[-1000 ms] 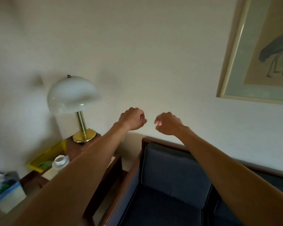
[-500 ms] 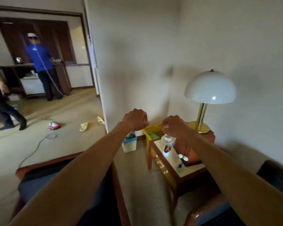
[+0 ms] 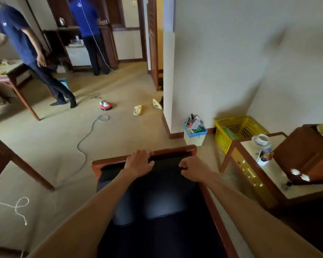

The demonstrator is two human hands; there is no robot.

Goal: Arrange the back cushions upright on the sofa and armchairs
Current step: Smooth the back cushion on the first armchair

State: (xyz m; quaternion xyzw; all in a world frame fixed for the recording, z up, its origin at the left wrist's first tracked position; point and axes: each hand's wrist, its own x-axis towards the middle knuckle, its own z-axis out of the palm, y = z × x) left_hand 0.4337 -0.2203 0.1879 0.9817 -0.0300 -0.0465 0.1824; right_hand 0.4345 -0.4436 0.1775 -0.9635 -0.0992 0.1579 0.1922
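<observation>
Low in the centre of the frame stands an armchair [image 3: 144, 156] with a reddish wooden frame, and its dark blue back cushion [image 3: 157, 190] fills the space inside that frame, its top edge just under the far rail. The left hand [image 3: 138, 163] lies over that top edge with fingers curled across the rail — its grip is on the cushion's upper edge, as far as the dark fabric lets one judge. The right hand [image 3: 192, 169], a little right of centre, has its fingers tightly curled, pinching the cushion's top edge. At the right edge stands a wooden side table [image 3: 250, 175] carrying a white cup [image 3: 262, 139] and a small bottle [image 3: 265, 155]. Behind it, against the wall, sit a yellow basket [image 3: 237, 131] and a small bin [image 3: 194, 133] stuffed with papers. In the upper left two people in blue shirts stand on the carpet [image 3: 119, 127] — a cable [image 3: 82, 140] trails across it.
</observation>
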